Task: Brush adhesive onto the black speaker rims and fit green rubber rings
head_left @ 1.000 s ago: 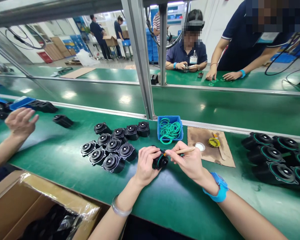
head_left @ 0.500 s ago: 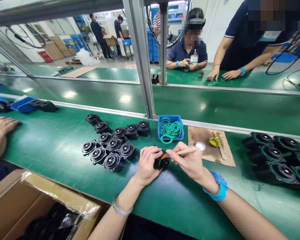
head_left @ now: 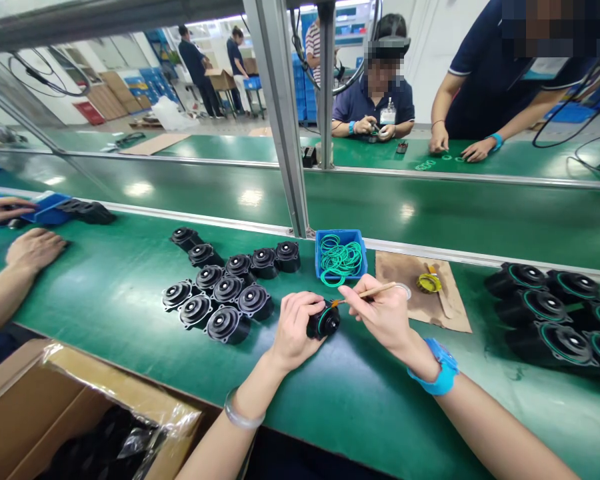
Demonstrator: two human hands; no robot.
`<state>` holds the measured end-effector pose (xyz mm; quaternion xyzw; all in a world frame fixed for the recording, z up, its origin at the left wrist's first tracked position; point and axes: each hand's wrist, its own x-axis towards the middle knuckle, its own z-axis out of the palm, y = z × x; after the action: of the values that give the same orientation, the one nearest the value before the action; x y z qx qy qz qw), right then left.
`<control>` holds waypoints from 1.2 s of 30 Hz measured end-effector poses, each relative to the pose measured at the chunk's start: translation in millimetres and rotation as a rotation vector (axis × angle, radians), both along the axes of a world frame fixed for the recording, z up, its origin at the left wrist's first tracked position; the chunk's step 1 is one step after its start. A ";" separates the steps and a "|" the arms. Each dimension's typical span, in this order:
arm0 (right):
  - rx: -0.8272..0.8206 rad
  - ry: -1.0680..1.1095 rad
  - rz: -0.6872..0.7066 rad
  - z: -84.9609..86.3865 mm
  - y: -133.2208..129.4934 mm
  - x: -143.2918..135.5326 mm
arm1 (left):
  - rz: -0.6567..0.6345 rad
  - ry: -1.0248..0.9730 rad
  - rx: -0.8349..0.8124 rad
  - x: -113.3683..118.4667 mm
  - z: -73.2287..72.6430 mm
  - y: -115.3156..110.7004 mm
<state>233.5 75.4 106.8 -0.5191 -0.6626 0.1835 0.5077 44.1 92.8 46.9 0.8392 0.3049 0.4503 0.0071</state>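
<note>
My left hand (head_left: 296,330) is wrapped round a black round housing (head_left: 328,321), tilted on its side over the green table, with a green ring around its raised face. Pinched in my right hand (head_left: 380,312) is a thin wooden brush (head_left: 377,290). Its orange bristles are at the upper edge of the housing; whether they touch it I cannot tell. Behind my hands a blue bin (head_left: 363,270) holds tangled green rings (head_left: 341,257). Several black housings (head_left: 226,323) without green rings stand left of my left hand.
Brown cardboard (head_left: 460,310) bears a yellow-rimmed jar (head_left: 429,283) and a white disc. Ringed housings (head_left: 563,343) stand at the right. An open carton (head_left: 10,427) is at lower left. A metal post (head_left: 285,120) rises ahead. Another person's hands (head_left: 35,250) are at far left.
The brush has tipped flatter and its bristles have moved up and right, from over the housing's face to its upper edge. At far left another person's hands have shifted, one reaching a blue bin.
</note>
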 end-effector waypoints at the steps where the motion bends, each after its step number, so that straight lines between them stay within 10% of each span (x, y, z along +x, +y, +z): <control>1: 0.000 0.012 0.021 -0.1 -2.0 -2.0 | -0.003 0.002 -0.009 0.1 -0.1 0.0; 19: 0.318 -0.384 0.427 -3.8 -9.2 -10.0 | 0.041 -0.093 -0.216 -1.9 -0.2 2.1; 36: 0.232 -0.292 0.252 -6.0 -8.9 -5.7 | 0.011 -0.048 -0.257 3.1 1.6 -3.0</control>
<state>227.7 66.5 100.8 -0.3914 -0.8053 0.0913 0.4358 47.2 89.8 48.5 0.8186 0.3645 0.4274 0.1193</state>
